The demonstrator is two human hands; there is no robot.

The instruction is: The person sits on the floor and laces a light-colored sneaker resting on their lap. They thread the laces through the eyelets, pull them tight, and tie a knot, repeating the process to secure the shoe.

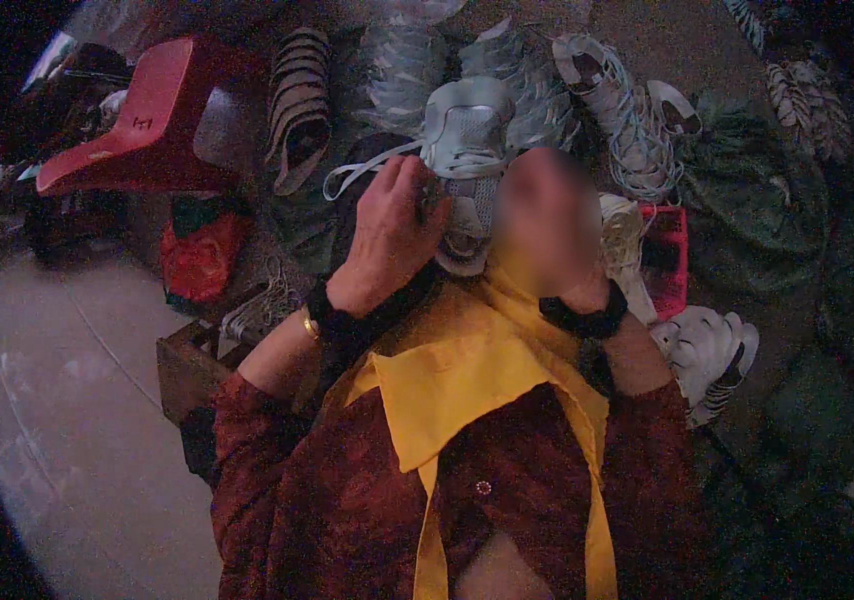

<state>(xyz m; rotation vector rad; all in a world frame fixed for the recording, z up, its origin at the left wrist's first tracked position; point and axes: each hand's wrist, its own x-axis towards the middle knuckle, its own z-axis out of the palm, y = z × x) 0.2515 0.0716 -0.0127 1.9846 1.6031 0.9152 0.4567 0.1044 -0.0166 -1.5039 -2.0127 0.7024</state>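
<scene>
A light grey shoe upper with a padded tongue lies in front of me, its toe end toward my chest. A pale shoelace loops out from its left side. My left hand is closed at the left edge of the upper, fingers curled against it; the fingertips are partly hidden. On the other side, my right hand is raised beside the upper. Its fingers are smeared, so what they hold cannot be made out. A yellow apron hangs below both hands.
Stacked shoe uppers line the far side, with brown curved pieces beside them. Bundled laces and a pink basket are at right. A red chair, red bag and wooden box stand left.
</scene>
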